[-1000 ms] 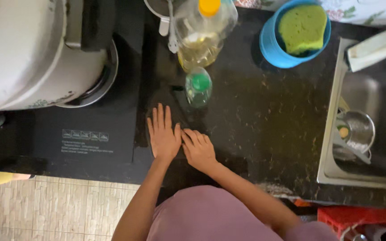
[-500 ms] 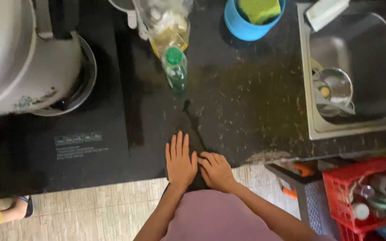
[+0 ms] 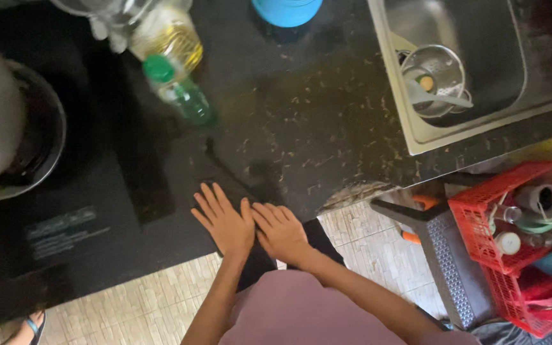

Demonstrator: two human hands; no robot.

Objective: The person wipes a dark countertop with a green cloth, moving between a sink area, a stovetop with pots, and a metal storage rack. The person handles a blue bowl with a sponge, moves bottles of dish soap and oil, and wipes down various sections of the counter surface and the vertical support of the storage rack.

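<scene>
Both hands flat and empty on the counter [image 3: 327,128] edge, left hand [image 3: 225,220] touching right hand [image 3: 282,231]; green bottle [image 3: 180,92] lies up-left, nearer the left.

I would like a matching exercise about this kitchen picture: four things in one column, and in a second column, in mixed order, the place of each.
Things:
1. green bottle
2. steel cup
3. red basket
4. left hand

Places:
A. on the floor, below the counter edge, at the right of the picture
B. flat at the front edge of the dark counter, beside the right hand
C. inside the sink
D. on the counter, in front of the bottle of yellow oil

Pairs: 1-D, 2-C, 3-A, 4-B
</scene>
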